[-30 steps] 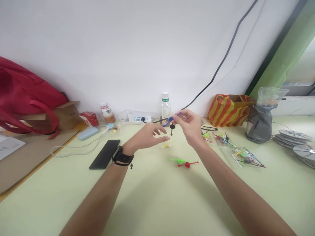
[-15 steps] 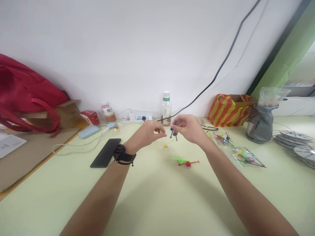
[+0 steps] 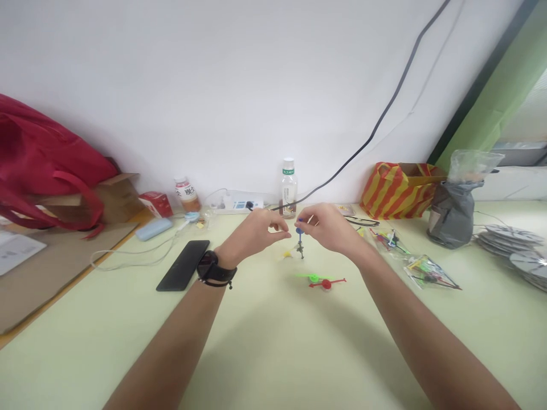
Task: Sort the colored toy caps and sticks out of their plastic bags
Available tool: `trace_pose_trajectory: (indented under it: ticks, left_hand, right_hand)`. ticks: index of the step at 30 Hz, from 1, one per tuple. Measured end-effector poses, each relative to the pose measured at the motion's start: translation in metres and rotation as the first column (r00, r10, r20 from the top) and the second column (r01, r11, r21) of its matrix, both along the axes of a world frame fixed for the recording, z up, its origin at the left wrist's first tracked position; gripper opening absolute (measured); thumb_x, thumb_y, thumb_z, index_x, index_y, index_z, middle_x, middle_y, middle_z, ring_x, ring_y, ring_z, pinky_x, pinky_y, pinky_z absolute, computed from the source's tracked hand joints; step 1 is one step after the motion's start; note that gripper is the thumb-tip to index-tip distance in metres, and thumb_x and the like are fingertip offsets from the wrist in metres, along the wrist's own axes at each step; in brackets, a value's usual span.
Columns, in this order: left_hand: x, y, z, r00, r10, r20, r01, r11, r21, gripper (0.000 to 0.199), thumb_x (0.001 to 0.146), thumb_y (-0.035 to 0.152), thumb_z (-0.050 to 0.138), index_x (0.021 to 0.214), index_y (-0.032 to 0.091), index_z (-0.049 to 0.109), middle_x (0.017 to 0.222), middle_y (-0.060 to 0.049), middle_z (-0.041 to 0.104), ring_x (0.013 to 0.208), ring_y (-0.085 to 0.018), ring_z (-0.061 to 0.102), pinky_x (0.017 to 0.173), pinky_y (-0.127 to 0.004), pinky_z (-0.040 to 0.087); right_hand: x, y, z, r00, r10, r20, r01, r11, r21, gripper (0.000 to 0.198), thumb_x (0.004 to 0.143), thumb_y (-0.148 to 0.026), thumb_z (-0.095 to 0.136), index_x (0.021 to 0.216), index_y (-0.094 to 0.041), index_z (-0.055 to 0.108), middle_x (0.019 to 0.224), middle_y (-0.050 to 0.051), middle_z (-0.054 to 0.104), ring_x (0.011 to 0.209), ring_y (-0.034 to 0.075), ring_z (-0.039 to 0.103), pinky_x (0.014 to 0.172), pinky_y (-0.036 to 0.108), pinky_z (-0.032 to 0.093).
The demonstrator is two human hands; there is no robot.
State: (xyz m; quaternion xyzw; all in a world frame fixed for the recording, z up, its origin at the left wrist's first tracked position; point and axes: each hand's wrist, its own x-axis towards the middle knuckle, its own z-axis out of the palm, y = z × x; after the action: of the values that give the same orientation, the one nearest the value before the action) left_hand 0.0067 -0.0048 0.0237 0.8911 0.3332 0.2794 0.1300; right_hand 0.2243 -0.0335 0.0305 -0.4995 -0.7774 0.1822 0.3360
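Between the thumb and forefinger of my right hand [image 3: 325,228], a blue arrow-shaped plastic spinner [image 3: 299,229] hangs upright. A dark grey arrow spinner [image 3: 300,248] dangles directly below it, close above the table; how the two are joined cannot be made out. My left hand [image 3: 258,230] is just to the left, fingers curled and thumb and forefinger tips close, with nothing visible in them. Beneath the hands lies a yellow spinner [image 3: 286,255] with a pale, blurred part. Nearer me, a green arrow spinner [image 3: 314,278] and a red arrow spinner [image 3: 327,284] lie side by side.
A black phone [image 3: 183,266] lies left, beside a white cable. Bagged spinners [image 3: 431,272] and stacked discs [image 3: 508,239] are at right. Along the wall stand a clear bottle [image 3: 289,185], a power strip [image 3: 243,203] and a striped bag [image 3: 397,191]. A black cable crosses behind my hands.
The blue spinner has turned from tilted to upright in my right hand, and the grey one now hangs lower beneath it. My left hand has barely moved.
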Motion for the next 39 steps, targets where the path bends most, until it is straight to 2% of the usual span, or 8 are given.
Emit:
trace_pose_trajectory:
  ticks: [8,14,18,22,28,31,34,39]
  left_hand:
    - [0.004,-0.002,-0.001,1.0,-0.014,-0.017,0.014,1.0,0.01,0.011,0.089,0.032,0.073,0.085,0.023,0.078,0.085,-0.001,0.075,0.08,-0.019,0.067,0.074,-0.03,0.048]
    - [0.006,-0.005,0.001,1.0,-0.022,-0.014,0.022,1.0,-0.003,0.014,0.089,0.034,0.072,0.086,0.022,0.078,0.087,-0.003,0.075,0.081,-0.021,0.067,0.075,-0.031,0.048]
    - [0.008,-0.006,0.001,0.999,-0.035,-0.021,0.034,0.999,-0.018,0.014,0.09,0.033,0.07,0.085,0.023,0.078,0.086,-0.003,0.075,0.081,-0.021,0.066,0.074,-0.031,0.048]
    - [0.009,-0.007,0.001,0.999,-0.043,-0.023,0.042,0.999,-0.018,0.012,0.091,0.03,0.069,0.085,0.024,0.078,0.086,-0.001,0.075,0.081,-0.02,0.066,0.074,-0.03,0.047]
    - [0.008,-0.007,0.001,0.999,-0.045,-0.008,0.045,0.998,-0.033,0.013,0.091,0.029,0.069,0.085,0.025,0.078,0.086,0.0,0.075,0.08,-0.019,0.067,0.073,-0.03,0.048]
    - [0.004,-0.004,0.001,0.999,-0.038,0.02,0.039,0.998,-0.055,0.016,0.093,0.033,0.067,0.085,0.025,0.078,0.085,0.0,0.076,0.08,-0.018,0.068,0.072,-0.029,0.049]
    - [0.0,0.0,0.001,0.998,-0.018,0.063,0.022,0.997,-0.067,0.019,0.094,0.037,0.067,0.086,0.024,0.078,0.087,-0.001,0.077,0.08,-0.018,0.068,0.073,-0.029,0.051]
    - [-0.007,0.003,0.004,0.986,-0.015,0.168,0.037,0.991,-0.128,0.024,0.092,0.044,0.069,0.1,0.023,0.077,0.09,-0.004,0.076,0.082,-0.019,0.069,0.079,-0.031,0.054]
  right_hand:
    - [0.001,-0.004,0.003,0.992,-0.026,0.122,0.019,0.998,0.059,0.011,0.087,-0.017,0.062,0.079,-0.019,0.069,0.069,-0.001,0.065,0.061,0.012,0.055,0.055,0.025,0.035]
    - [0.0,-0.012,0.007,0.931,-0.05,0.361,0.02,0.996,0.088,0.024,0.088,-0.01,0.056,0.07,-0.02,0.069,0.071,0.003,0.065,0.064,0.016,0.055,0.057,0.029,0.029]
    - [0.0,-0.013,0.005,0.886,-0.073,0.459,0.049,0.997,0.065,0.019,0.089,-0.011,0.058,0.084,-0.021,0.073,0.085,0.007,0.07,0.073,0.019,0.06,0.059,0.029,0.031]
    - [0.002,-0.011,0.002,0.886,-0.078,0.458,0.056,0.997,0.062,0.021,0.087,-0.012,0.063,0.102,-0.024,0.073,0.1,0.007,0.071,0.083,0.02,0.063,0.063,0.028,0.035]
    - [0.004,-0.016,0.009,0.896,-0.06,0.441,0.046,0.998,0.042,0.012,0.093,-0.022,0.06,0.094,-0.023,0.072,0.096,0.006,0.072,0.082,0.02,0.063,0.063,0.029,0.036]
    - [0.009,-0.015,0.012,0.906,0.011,0.422,-0.015,1.0,0.008,0.025,0.099,-0.034,0.054,0.085,-0.022,0.071,0.089,0.005,0.072,0.079,0.02,0.062,0.063,0.029,0.036]
    - [0.018,-0.011,0.011,0.911,0.063,0.407,-0.068,0.998,-0.004,0.02,0.095,-0.041,0.061,0.095,-0.023,0.072,0.094,0.005,0.072,0.081,0.02,0.063,0.065,0.029,0.038]
    - [0.022,-0.008,0.012,0.933,0.085,0.351,-0.117,0.991,0.07,0.016,0.094,-0.023,0.055,0.092,-0.024,0.071,0.093,0.002,0.072,0.078,0.017,0.062,0.066,0.028,0.038]
